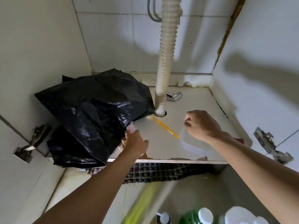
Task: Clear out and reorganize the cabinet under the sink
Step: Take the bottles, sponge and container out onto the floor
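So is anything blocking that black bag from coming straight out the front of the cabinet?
Nothing visible does. The black bag sits at the cabinet's open front edge, the left hand already gripping it; the drain hose stands behind it.

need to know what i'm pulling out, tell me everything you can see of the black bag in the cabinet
The black bag is glossy, crinkled thin plastic, bulging and slumped against the cabinet's left wall. It fills the left half of the floor; its right edge reaches the base of the ribbed drain hose. The left hand grips its front edge. Its contents are hidden.

Both hands inside the under-sink cabinet.
Left hand point(135, 143) grips black bag point(95, 113); right hand point(202, 125) pinches clear container point(194, 145) beneath it.
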